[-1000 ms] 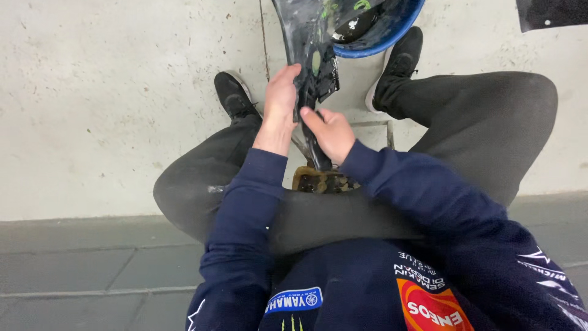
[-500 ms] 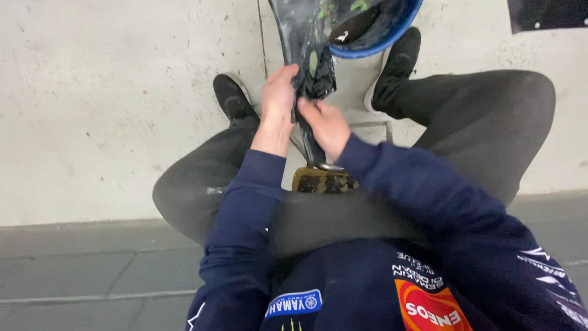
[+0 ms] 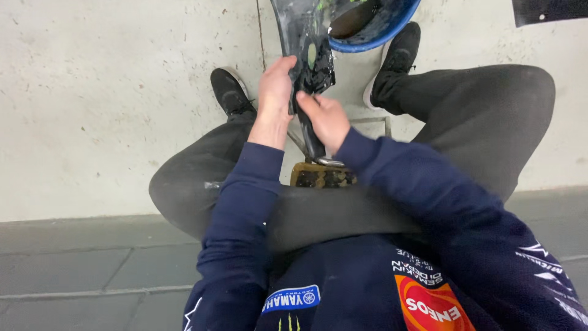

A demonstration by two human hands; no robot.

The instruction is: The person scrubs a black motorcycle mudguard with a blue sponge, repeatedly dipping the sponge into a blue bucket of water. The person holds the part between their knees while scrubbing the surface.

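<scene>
Fingers of left hand (image 3: 275, 86) and right hand (image 3: 327, 119) clamp a dark glossy piece (image 3: 309, 58), its top cut off.

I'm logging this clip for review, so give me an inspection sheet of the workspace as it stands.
Surface: pale concrete floor, speckled; grey paving nearer the camera.
Job's things: long dark panel, wet-looking, running from the top edge down between the knees; dark rag pressed on it.
Clutter: blue tub holding dark contents by the right shoe; small brown stool under the person.
Hands: left hand grips the panel's edge; right hand closed on the rag.
Cables: nothing seen.
Surroundings: black sheet at the top right corner.
</scene>
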